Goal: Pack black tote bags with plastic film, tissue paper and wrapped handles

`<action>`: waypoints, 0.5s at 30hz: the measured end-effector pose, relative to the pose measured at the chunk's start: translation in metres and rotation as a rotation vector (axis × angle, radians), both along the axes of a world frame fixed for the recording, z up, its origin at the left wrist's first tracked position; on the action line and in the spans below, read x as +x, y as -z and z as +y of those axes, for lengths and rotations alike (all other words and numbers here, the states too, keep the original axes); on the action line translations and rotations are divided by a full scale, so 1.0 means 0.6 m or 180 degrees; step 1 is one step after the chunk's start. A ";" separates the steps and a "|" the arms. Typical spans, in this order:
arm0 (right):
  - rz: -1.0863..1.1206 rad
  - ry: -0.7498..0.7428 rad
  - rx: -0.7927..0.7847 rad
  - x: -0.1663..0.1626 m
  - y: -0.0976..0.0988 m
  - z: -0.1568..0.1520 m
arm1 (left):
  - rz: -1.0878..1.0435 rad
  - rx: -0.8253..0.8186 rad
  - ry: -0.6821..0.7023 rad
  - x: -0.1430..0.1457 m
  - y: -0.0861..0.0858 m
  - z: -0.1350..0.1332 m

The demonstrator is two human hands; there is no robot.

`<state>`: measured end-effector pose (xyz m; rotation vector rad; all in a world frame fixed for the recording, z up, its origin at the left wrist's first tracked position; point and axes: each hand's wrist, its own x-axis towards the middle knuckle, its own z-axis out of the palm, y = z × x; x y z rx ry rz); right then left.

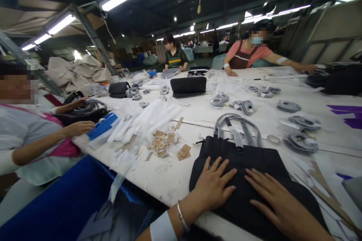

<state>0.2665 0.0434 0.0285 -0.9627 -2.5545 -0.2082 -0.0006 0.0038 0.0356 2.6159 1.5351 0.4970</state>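
A black handbag lies flat at the table's near edge. Its handles point away from me and are wrapped in clear plastic. My left hand rests on the bag's left half with the fingers spread. On the right half, my right hand lies flat, fingers stretched out. Both palms press on the bag and neither hand grips anything. Left of the bag is a loose heap of brown paper tags with white strings.
Coiled, plastic-wrapped straps lie on the white table. White plastic sleeves are piled to the left, near a co-worker. A second black bag stands farther back. Two more people work across the table. A blue bin sits below the left edge.
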 end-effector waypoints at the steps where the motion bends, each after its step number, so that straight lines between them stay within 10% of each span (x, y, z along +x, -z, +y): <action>1: -0.0186 -0.0171 -0.0136 -0.004 0.011 0.003 | -0.0026 -0.0023 0.0008 -0.002 -0.002 -0.001; 7: -0.0265 -0.0229 -0.1461 -0.050 -0.036 0.094 | -0.0323 -0.0118 0.0048 -0.005 -0.010 -0.005; 11: -0.0120 -0.0741 -0.1773 -0.188 -0.121 0.177 | -0.0525 -0.0050 -0.0006 -0.009 -0.008 -0.005; 15: -0.0058 -0.1290 -0.1557 -0.362 -0.136 0.264 | -0.0590 0.0096 0.0056 -0.012 0.013 0.002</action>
